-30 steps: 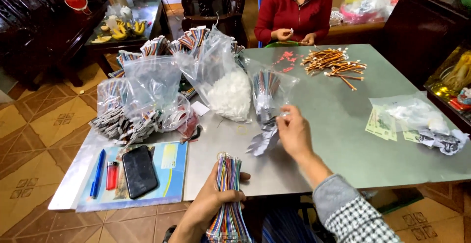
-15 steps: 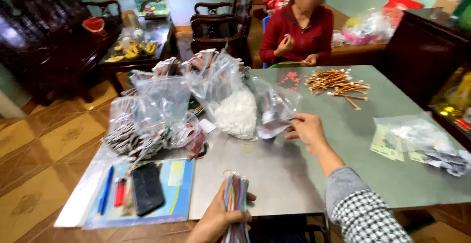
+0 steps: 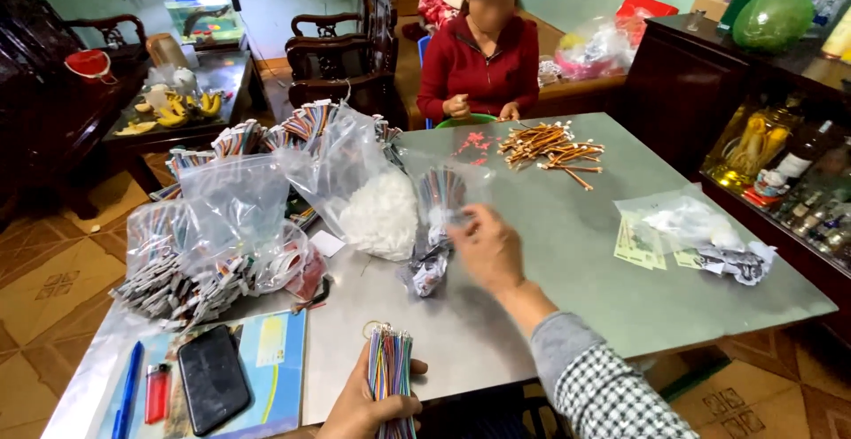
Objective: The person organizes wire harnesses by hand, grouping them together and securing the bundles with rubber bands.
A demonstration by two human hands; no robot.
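My left hand (image 3: 362,401) grips a bundle of multicoloured wires (image 3: 390,373) upright at the near table edge. My right hand (image 3: 487,246) is blurred and reaches into a clear plastic bag of coloured wires (image 3: 441,217) near the middle of the grey table (image 3: 567,288); whether its fingers hold anything I cannot make out. To the left of that bag stands a bigger clear bag of white connectors (image 3: 377,209).
Several clear bags of wire bundles (image 3: 208,244) crowd the left side. A black phone (image 3: 213,377), red lighter (image 3: 157,392) and blue pen (image 3: 128,388) lie at the near left. A person in a red top (image 3: 479,62) sits opposite by orange wires (image 3: 550,148). More plastic bags (image 3: 696,235) lie at right.
My right hand has stayed at the clear bag of coloured wires, shifting slightly. My left hand keeps the wire bundle at the table edge. The view tilted a little.
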